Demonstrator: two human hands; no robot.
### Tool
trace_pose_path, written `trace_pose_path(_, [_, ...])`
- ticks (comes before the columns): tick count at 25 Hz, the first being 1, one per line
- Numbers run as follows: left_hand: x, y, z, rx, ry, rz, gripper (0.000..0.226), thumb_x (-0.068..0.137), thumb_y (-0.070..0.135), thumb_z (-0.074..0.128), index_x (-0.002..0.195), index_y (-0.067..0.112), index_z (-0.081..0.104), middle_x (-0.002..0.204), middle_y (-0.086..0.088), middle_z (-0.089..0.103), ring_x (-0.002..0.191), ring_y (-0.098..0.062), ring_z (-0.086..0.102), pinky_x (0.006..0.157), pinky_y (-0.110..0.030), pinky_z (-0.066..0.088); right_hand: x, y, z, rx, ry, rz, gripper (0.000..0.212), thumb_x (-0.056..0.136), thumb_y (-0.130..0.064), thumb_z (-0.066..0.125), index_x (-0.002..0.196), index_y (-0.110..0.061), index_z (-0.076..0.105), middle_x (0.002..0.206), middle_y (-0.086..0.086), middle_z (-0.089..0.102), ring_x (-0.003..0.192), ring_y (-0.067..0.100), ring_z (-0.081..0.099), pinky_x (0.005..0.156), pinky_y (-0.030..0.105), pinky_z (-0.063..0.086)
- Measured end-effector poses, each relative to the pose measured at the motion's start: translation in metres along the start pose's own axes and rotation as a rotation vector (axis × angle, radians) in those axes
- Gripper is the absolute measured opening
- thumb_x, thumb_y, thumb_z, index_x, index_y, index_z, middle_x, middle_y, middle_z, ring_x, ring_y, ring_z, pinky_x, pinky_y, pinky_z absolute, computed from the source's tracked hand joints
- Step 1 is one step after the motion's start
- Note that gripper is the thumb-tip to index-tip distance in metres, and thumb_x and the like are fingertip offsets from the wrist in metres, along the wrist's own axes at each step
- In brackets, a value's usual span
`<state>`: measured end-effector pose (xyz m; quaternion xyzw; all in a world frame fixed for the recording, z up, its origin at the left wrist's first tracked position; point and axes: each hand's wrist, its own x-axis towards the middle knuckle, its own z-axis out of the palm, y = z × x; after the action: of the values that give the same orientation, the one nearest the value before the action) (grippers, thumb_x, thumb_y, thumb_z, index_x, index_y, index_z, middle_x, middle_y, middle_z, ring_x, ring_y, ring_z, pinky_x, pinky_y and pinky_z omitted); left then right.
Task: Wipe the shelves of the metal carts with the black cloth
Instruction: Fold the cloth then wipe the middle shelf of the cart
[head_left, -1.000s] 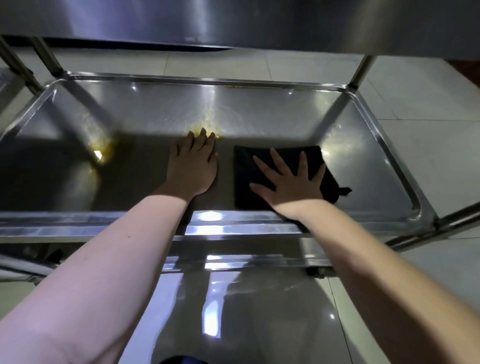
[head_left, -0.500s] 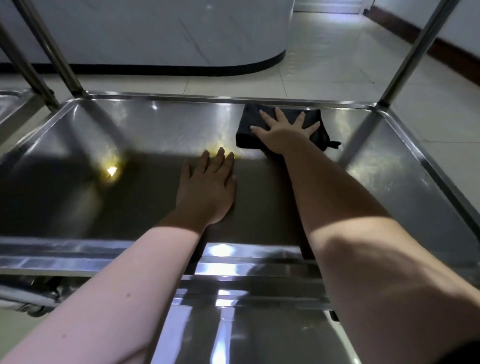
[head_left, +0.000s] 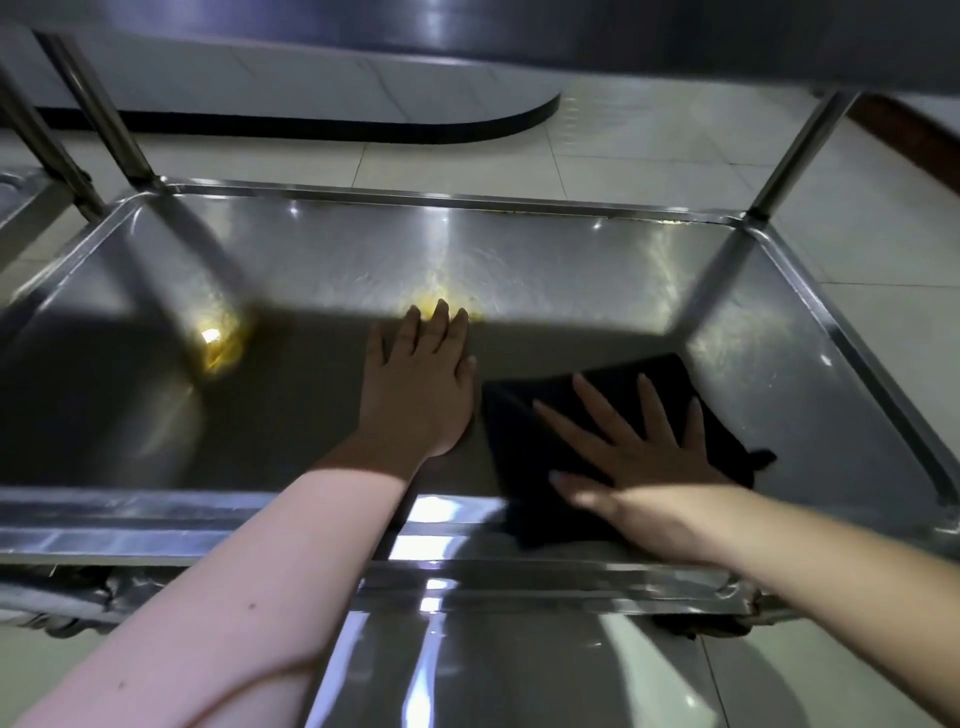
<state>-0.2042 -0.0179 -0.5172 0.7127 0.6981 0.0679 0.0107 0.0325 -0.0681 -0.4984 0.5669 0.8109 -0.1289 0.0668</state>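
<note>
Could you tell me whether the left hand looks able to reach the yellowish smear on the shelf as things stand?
Probably yes: the left hand lies flat on the shelf, its fingertips at the yellowish smear, and nothing lies between. The black cloth sits under the right hand.

cloth on shelf, near front rim, right of left hand

The right hand is motion-blurred and covers the middle of the cloth. The top edge cuts off the cart posts. Both forearms leave the frame below.
</note>
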Motion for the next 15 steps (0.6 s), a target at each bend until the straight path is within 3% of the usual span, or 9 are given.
trace_pose_path(3, [0.0,0.0,-0.002,-0.006,-0.011,0.008,0.056,0.103,0.043,0.014,0.156,0.031,0.003,0.164,0.007,-0.001,0.151,-0.021,-0.002,0.119,-0.052,-0.001,0.085,0.004,-0.028,-0.081,0.094,0.083,0.063,0.08,-0.082,0.006,0.136,-0.067,-0.019,0.159,-0.021,-0.021,0.146,0.041,-0.017,0.108,0.07,-0.009])
trace_pose_path(8, [0.001,-0.001,-0.001,-0.006,0.007,0.012,0.057,0.102,0.047,0.014,0.156,0.033,0.004,0.164,0.009,0.001,0.151,-0.019,-0.002,0.119,-0.051,0.0,0.218,-0.011,-0.063,0.017,0.103,0.173,0.066,0.086,-0.081,0.015,0.147,-0.058,-0.001,0.163,-0.013,-0.009,0.145,0.044,-0.016,0.104,0.075,-0.012])
trace_pose_path(15, [0.001,-0.001,-0.003,-0.012,0.002,0.013,0.057,0.102,0.047,0.014,0.156,0.035,0.003,0.164,0.01,-0.001,0.151,-0.016,-0.004,0.119,-0.046,-0.001,0.264,0.003,-0.076,0.014,0.114,0.146,0.069,0.084,-0.082,0.015,0.148,-0.056,0.005,0.163,-0.014,-0.001,0.147,0.04,-0.011,0.103,0.076,-0.013])
